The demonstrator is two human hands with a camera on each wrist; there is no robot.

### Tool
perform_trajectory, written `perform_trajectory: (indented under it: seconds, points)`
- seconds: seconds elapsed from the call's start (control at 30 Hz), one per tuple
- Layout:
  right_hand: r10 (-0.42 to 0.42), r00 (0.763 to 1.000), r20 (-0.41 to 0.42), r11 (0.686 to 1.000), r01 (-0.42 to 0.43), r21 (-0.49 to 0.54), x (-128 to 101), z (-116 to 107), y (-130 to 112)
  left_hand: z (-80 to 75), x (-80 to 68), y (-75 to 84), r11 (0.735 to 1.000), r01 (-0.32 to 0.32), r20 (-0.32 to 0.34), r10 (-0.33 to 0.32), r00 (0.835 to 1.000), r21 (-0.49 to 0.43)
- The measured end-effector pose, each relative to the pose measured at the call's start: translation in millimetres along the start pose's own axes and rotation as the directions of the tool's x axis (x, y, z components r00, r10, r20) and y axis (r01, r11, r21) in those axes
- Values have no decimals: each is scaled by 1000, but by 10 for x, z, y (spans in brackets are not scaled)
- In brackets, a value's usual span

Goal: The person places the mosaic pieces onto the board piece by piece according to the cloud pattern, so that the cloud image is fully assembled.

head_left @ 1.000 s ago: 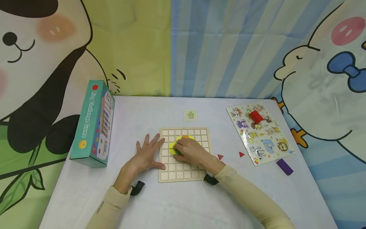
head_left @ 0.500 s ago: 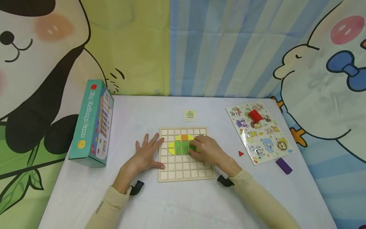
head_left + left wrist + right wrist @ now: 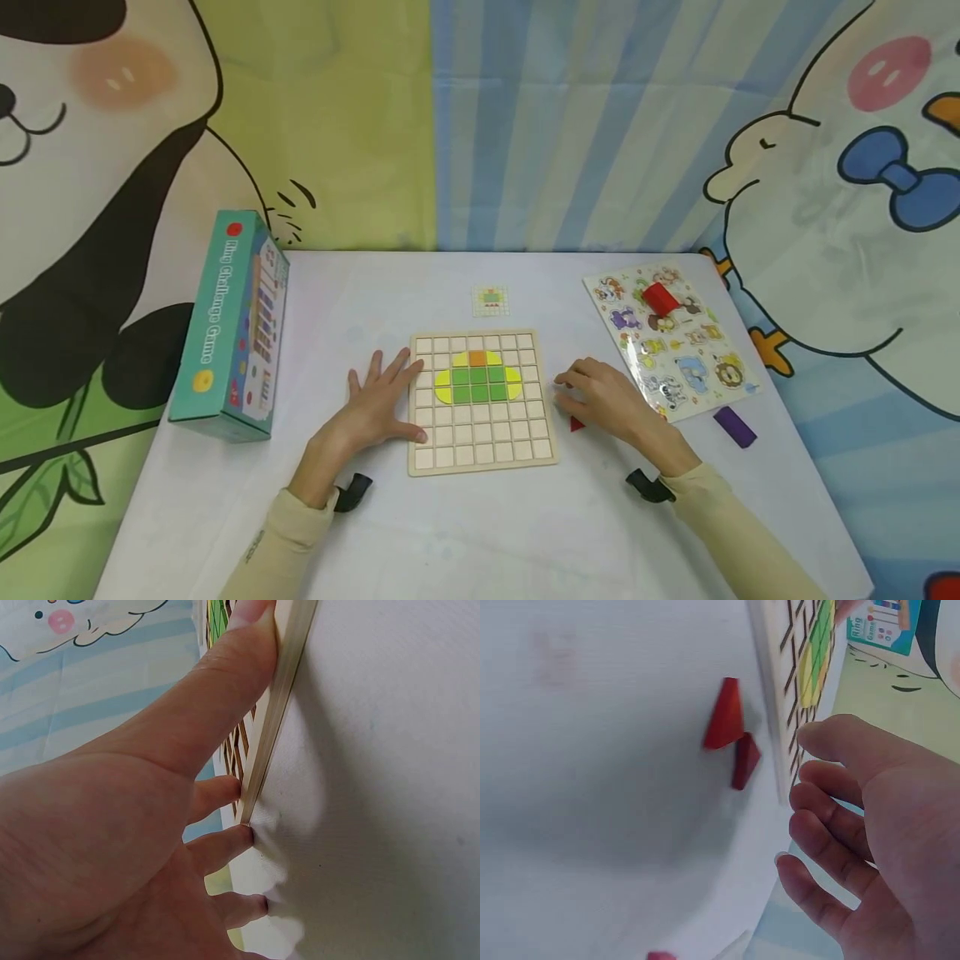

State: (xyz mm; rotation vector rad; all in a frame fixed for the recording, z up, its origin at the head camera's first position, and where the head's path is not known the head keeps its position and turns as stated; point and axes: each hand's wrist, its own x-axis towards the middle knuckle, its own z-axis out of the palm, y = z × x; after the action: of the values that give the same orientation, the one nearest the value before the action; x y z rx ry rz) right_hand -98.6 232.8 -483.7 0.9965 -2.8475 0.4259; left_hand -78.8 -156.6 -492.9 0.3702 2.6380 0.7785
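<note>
A wooden grid board (image 3: pixel 480 458) lies on the white table. Green squares (image 3: pixel 480 392), an orange square (image 3: pixel 477 358) and yellow rounded pieces (image 3: pixel 443 388) form a shape in its upper half. My left hand (image 3: pixel 375 408) rests at the board's left edge, fingers spread, thumb on the frame. To the right of the board, my right hand (image 3: pixel 611 404) hovers with loosely bent fingers and nothing held. Below its fingertips lies a red triangle (image 3: pixel 576 423). The right wrist view has two red triangles (image 3: pixel 725 716) touching near the board, and another red piece (image 3: pixel 661 955) at the bottom edge.
A small pattern card (image 3: pixel 491 301) lies behind the board. At left stands a green game box (image 3: pixel 217 333). An animal picture board (image 3: pixel 637 367) is at right, with a red block (image 3: pixel 660 298) on it and a purple block (image 3: pixel 735 427) beside it.
My right hand has left the coloured pieces and moved right, off the board to the red triangles. The coloured shape is now uncovered. The left hand stays at the board's edge.
</note>
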Motion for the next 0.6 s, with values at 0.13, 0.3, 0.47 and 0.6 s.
perform_trajectory:
  seconds: [0.13,0.3,0.47,0.6]
  points:
    - [-6,1000,20,1000,6,-7,-109,6,36,-16,-8,-1,1000,4,-2,-4,1000,7]
    - [-6,998,59,1000,5,14,-178,16,50,-27,-9,9,1000,6,-1,-6,1000,3]
    - [15,995,94,1000,-16,12,-218,33,55,-7,-9,2,1000,5,1,-5,1000,14]
    - [13,997,77,1000,-14,19,-227,30,68,8,0,-10,1000,2,0,-2,1000,22]
